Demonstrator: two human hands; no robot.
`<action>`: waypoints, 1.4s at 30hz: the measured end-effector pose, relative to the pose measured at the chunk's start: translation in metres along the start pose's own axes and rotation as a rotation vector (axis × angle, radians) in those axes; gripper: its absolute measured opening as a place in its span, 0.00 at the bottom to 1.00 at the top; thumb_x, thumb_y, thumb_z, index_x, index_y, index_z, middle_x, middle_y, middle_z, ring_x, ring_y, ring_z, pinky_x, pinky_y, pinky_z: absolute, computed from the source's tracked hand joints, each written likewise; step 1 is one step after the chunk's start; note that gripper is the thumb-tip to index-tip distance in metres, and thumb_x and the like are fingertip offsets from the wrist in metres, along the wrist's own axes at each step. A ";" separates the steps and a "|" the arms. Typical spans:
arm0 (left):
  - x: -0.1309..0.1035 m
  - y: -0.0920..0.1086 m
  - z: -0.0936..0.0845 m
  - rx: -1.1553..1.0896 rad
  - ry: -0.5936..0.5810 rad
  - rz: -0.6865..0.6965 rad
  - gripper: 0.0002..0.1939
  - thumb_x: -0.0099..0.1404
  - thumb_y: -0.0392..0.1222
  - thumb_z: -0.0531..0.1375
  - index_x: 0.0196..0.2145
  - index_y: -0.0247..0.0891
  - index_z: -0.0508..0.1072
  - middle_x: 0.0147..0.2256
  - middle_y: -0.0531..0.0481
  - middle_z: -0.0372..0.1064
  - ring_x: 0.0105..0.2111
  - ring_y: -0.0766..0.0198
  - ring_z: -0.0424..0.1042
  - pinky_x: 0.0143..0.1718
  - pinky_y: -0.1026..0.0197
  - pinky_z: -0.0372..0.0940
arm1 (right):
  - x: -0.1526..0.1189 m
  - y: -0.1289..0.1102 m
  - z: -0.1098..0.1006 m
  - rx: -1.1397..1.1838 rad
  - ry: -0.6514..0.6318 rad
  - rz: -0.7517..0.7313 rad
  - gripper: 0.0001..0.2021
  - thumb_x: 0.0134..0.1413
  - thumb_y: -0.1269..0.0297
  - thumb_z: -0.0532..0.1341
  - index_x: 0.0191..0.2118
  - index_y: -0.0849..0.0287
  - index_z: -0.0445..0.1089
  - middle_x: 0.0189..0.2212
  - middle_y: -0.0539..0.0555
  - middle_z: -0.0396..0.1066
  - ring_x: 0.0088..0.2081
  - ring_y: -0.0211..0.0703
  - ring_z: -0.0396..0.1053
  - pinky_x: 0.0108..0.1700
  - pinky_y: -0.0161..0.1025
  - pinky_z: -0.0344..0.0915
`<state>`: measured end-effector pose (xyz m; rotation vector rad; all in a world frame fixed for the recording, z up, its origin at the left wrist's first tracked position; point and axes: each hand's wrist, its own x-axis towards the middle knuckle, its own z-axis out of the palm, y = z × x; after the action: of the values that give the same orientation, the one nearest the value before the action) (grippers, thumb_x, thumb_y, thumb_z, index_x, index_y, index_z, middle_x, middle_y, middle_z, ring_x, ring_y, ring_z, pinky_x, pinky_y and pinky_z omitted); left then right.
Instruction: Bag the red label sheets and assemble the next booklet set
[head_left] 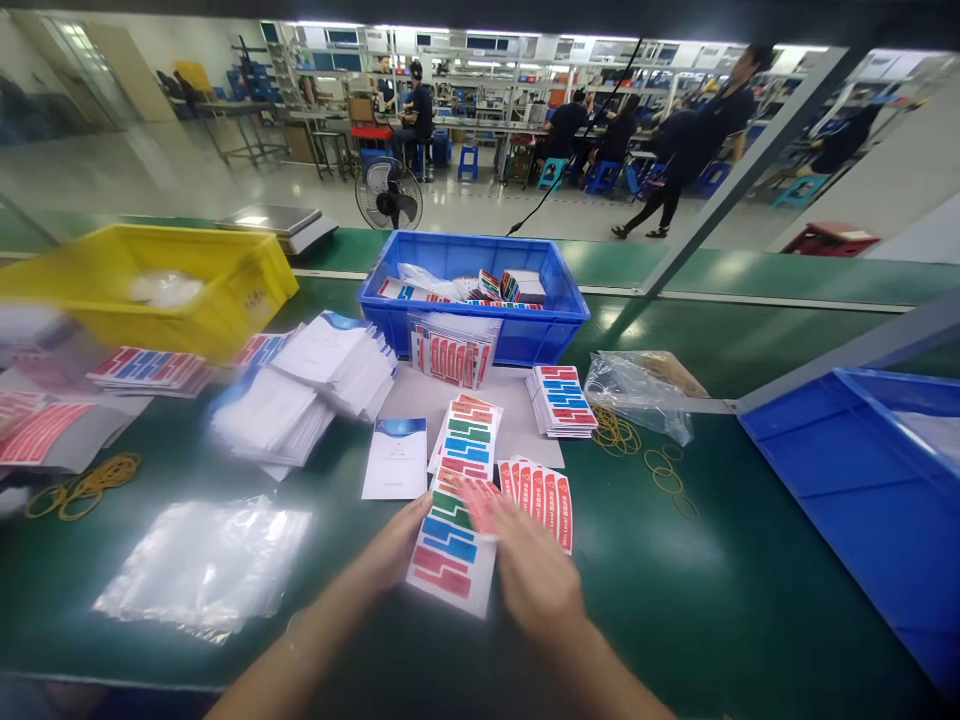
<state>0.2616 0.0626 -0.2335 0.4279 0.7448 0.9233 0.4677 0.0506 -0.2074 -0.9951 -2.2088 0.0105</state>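
My left hand (401, 540) is closed on the left edge of a white sticker sheet (448, 555) with green, blue and red shapes. My right hand (536, 565), blurred by motion, has a small red label (478, 503) at its fingertips, over the sheet's right side. Beyond the sheet lies a stack of similar sticker sheets (469, 440). Several red curved labels (551, 505) are fanned out beside my right hand. A white booklet with a blue top (395, 460) lies beyond my left hand. Another sticker stack (562, 400) sits to the right.
A blue bin (472, 335) holding printed sheets stands behind, with a yellow bin (247, 290) to its left. Booklet piles (322, 375) and clear plastic bags (206, 565) lie left. Rubber bands (616, 432) and a larger blue bin (847, 470) are right. People work beyond the bench.
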 end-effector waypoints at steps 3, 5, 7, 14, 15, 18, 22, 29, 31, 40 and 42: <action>-0.001 -0.002 0.008 0.085 -0.054 0.069 0.22 0.61 0.48 0.62 0.49 0.34 0.67 0.47 0.40 0.70 0.46 0.53 0.70 0.49 0.55 0.63 | -0.010 -0.032 0.024 0.090 -0.203 -0.070 0.33 0.55 0.73 0.55 0.66 0.60 0.45 0.53 0.60 0.67 0.53 0.53 0.67 0.50 0.50 0.71; -0.004 0.001 0.010 0.233 -0.076 0.097 0.21 0.60 0.43 0.63 0.50 0.36 0.66 0.46 0.41 0.71 0.45 0.54 0.71 0.47 0.56 0.64 | -0.016 -0.040 0.028 0.183 -0.245 -0.065 0.30 0.56 0.72 0.55 0.64 0.58 0.51 0.52 0.58 0.68 0.52 0.51 0.68 0.51 0.49 0.71; -0.011 0.010 0.013 0.398 -0.083 0.144 0.21 0.61 0.42 0.62 0.51 0.35 0.66 0.45 0.42 0.71 0.44 0.54 0.71 0.46 0.57 0.63 | -0.018 -0.038 0.022 0.286 -0.204 -0.029 0.28 0.55 0.74 0.55 0.62 0.53 0.54 0.51 0.55 0.69 0.52 0.49 0.68 0.51 0.48 0.70; -0.063 0.056 0.039 1.440 -0.127 0.315 0.15 0.68 0.38 0.49 0.48 0.42 0.70 0.39 0.47 0.72 0.38 0.57 0.70 0.40 0.62 0.59 | -0.005 -0.010 0.002 0.513 -0.072 0.425 0.25 0.56 0.68 0.58 0.59 0.48 0.55 0.57 0.56 0.61 0.58 0.50 0.60 0.57 0.55 0.61; -0.068 0.058 0.041 1.593 -0.132 0.311 0.14 0.68 0.38 0.48 0.46 0.41 0.70 0.36 0.47 0.72 0.36 0.57 0.70 0.38 0.62 0.59 | -0.003 -0.008 0.006 0.579 -0.138 0.473 0.25 0.57 0.66 0.58 0.59 0.49 0.54 0.57 0.56 0.61 0.58 0.50 0.59 0.58 0.54 0.60; -0.072 0.052 0.039 1.926 -0.141 0.287 0.11 0.66 0.36 0.49 0.42 0.39 0.68 0.34 0.45 0.70 0.34 0.55 0.69 0.35 0.60 0.57 | -0.004 -0.005 0.025 0.789 -0.318 0.550 0.24 0.57 0.64 0.58 0.58 0.51 0.54 0.58 0.56 0.60 0.59 0.48 0.58 0.60 0.53 0.58; -0.067 0.035 0.029 2.047 -0.110 0.303 0.10 0.65 0.34 0.49 0.41 0.37 0.68 0.33 0.45 0.70 0.33 0.55 0.68 0.32 0.59 0.56 | -0.007 -0.009 0.044 0.950 -0.453 0.549 0.25 0.55 0.65 0.60 0.58 0.52 0.54 0.55 0.56 0.65 0.57 0.47 0.61 0.61 0.53 0.56; -0.084 0.039 0.023 1.790 0.030 0.407 0.11 0.66 0.45 0.54 0.42 0.37 0.69 0.36 0.45 0.70 0.37 0.56 0.68 0.37 0.60 0.59 | -0.011 -0.012 0.046 1.002 -0.529 0.506 0.10 0.59 0.60 0.56 0.39 0.53 0.74 0.40 0.52 0.76 0.42 0.46 0.73 0.47 0.42 0.70; -0.098 0.045 0.011 1.668 0.258 0.457 0.15 0.63 0.49 0.58 0.44 0.37 0.68 0.39 0.44 0.70 0.40 0.56 0.68 0.41 0.61 0.60 | -0.015 -0.007 0.044 0.978 -0.510 0.516 0.10 0.59 0.59 0.57 0.40 0.51 0.74 0.41 0.51 0.76 0.44 0.46 0.73 0.49 0.41 0.69; -0.141 0.017 -0.067 1.800 1.135 -0.259 0.06 0.65 0.41 0.51 0.37 0.37 0.64 0.37 0.46 0.66 0.33 0.57 0.69 0.27 0.61 0.54 | -0.020 -0.002 0.052 0.934 -0.578 0.613 0.14 0.57 0.55 0.58 0.46 0.50 0.74 0.47 0.48 0.73 0.50 0.46 0.70 0.55 0.35 0.64; -0.140 0.012 -0.072 1.791 1.175 -0.316 0.04 0.65 0.37 0.50 0.36 0.37 0.64 0.37 0.47 0.67 0.33 0.58 0.69 0.27 0.62 0.52 | -0.020 -0.006 0.053 0.942 -0.568 0.653 0.15 0.55 0.54 0.58 0.45 0.51 0.75 0.45 0.49 0.74 0.49 0.46 0.71 0.53 0.33 0.66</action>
<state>0.1480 -0.0460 -0.2202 1.2617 2.6031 -0.1764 0.4413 0.0474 -0.2571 -1.1391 -1.8188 1.6213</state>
